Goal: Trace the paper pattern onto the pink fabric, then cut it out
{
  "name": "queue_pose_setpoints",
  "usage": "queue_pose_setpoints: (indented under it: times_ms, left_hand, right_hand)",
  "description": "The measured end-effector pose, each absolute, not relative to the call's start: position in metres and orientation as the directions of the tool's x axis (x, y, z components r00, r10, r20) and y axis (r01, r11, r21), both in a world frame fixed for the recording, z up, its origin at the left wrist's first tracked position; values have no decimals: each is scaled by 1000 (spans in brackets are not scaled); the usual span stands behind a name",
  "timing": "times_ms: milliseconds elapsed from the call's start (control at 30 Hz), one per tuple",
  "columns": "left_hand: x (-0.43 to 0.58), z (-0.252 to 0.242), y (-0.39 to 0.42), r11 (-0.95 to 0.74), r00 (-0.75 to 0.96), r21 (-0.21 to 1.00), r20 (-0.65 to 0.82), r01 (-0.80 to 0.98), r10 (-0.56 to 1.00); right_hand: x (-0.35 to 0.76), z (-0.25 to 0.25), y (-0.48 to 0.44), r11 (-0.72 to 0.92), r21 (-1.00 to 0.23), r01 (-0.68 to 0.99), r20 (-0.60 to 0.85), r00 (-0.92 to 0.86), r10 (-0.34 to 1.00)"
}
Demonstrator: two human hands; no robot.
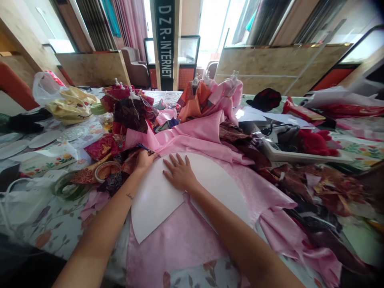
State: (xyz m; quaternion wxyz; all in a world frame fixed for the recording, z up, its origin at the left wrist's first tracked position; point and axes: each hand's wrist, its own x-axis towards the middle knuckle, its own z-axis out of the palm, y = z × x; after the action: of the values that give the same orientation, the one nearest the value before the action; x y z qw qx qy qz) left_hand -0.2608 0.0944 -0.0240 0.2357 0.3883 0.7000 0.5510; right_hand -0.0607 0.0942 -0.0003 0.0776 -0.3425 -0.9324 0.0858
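Observation:
My left hand (145, 160) grips a thin blue pen (146, 148) at the upper left edge of a white curved card pattern (217, 188). My right hand (180, 172) lies flat on the card with its fingers spread, holding nothing. The card rests on a sheet of pink patterned fabric (177, 244), which runs out from under it towards me and bunches in folds beyond it. Dark brocade scraps (123, 168) lie just left of my left hand. The pen's tip is partly hidden by my fingers.
Small mannequins in orange, pink and dark garments (199, 98) stand behind the fabric. A roll of tape (107, 171) and a plastic bag (48, 89) lie left, on a floral tablecloth (48, 236). Brown scraps (327, 188) and a white tray (300, 154) lie right.

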Motion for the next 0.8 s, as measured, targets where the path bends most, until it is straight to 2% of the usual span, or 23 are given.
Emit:
queue_pose_setpoints:
  times_ms: [300, 800]
  left_hand:
    - [-270, -17, 58, 61, -571, 899, 221, 433, 790]
    - [-269, -9, -11, 198, -609, 776, 282, 599, 742]
  right_hand:
    - [-63, -1, 95, 748, -193, 635, 69, -751, 656]
    - [-64, -3, 96, 752, -165, 638, 52, -756, 653]
